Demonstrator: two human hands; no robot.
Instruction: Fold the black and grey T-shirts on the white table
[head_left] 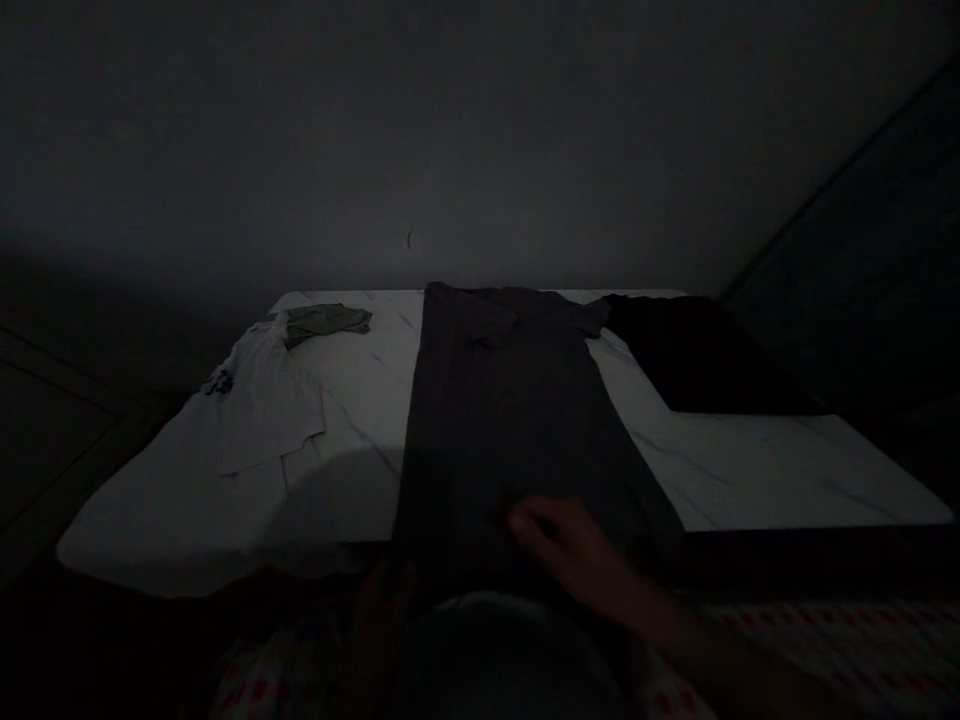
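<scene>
right hand (564, 548) flat on dark shirt (510, 420) near hem, grip released, left hand unclear

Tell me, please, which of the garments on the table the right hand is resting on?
The dark grey garment spread down the middle of the table; the right hand lies on its near end. The white garment, small green one and black one lie untouched.

Deep shadow swallows the lower frame: the left hand (382, 600) is a faint shape, its fingers indistinguishable. The right hand (559, 545) is blurred, grip unreadable. The dark garment (502, 420)'s near hem is lost in darkness.
</scene>
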